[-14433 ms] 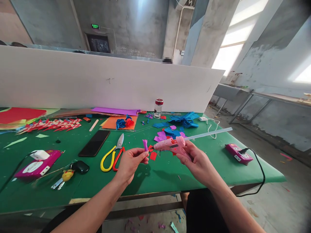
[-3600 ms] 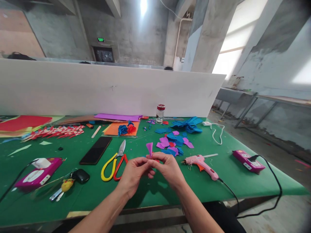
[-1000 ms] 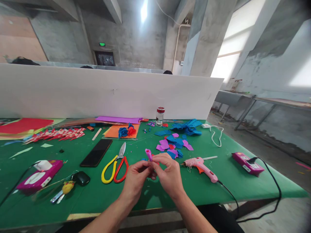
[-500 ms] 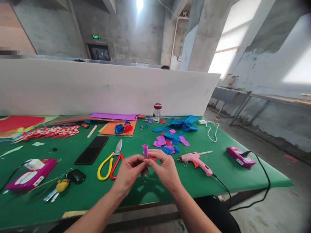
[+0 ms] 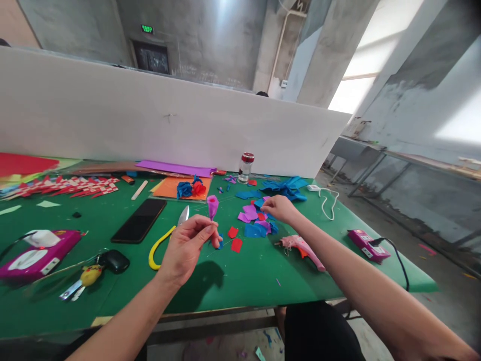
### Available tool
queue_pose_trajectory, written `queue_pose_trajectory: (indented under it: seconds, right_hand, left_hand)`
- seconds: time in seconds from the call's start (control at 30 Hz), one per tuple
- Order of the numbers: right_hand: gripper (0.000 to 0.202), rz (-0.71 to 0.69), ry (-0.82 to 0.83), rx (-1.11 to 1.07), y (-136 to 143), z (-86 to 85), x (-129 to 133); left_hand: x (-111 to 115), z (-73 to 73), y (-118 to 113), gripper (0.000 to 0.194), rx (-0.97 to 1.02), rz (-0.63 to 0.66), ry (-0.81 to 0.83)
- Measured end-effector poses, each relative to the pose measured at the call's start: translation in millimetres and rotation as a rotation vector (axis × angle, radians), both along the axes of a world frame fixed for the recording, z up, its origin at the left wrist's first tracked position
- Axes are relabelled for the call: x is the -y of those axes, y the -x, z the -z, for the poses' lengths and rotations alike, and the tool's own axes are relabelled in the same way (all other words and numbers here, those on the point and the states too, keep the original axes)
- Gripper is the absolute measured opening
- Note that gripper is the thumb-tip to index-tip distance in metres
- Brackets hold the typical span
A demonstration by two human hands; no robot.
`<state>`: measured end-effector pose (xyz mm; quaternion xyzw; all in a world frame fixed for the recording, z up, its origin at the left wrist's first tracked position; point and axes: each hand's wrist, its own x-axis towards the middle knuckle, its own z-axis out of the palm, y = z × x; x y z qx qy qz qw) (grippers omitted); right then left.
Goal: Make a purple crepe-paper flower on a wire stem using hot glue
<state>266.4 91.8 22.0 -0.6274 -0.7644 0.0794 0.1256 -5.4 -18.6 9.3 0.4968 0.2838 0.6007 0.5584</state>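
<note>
My left hand (image 5: 190,245) pinches the base of a small paper flower (image 5: 212,204), purple outside with red in its centre, held upright above the table. Over the pile of cut crepe paper petals, my right hand (image 5: 281,208) has its fingers together at a piece near the top; whether a petal is between them I cannot make out. Purple petals (image 5: 248,213) and blue petals (image 5: 255,230) lie in the pile. Two red petals (image 5: 236,244) rest on the green table near my left hand. Behind that hand, yellow-handled scissors (image 5: 156,252) are partly hidden.
A pink glue gun (image 5: 306,250) lies under my right forearm. Finished paper flowers (image 5: 191,188) rest on orange paper. A glass jar (image 5: 245,169) stands before the white board (image 5: 188,125). A phone (image 5: 139,220), a keychain (image 5: 91,275) and power strips (image 5: 368,245) are around the table.
My hands, earlier together at the flower, have separated. The right one has moved away to the petal pile, while the left has risen slightly to the left with the flower.
</note>
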Motion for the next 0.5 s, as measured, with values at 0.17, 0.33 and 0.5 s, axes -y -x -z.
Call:
queue_pose_trajectory:
  seconds: [0.17,0.33,0.5]
  right_hand:
    - [0.022,0.007,0.199,0.13,25,30.5,-37]
    - [0.029,0.051,0.268,0.163,34,39.9,-48]
    - [0.017,-0.008,0.134,0.052,30,25.0,-38]
  left_hand:
    - [4,3.7,-4,0.011,-0.015,0.02,0.02]
    - [5,9.2,-5,0.014,-0.111,0.043,0.02]
    - [0,10.8,-4,0.01,-0.111,0.033,-0.015]
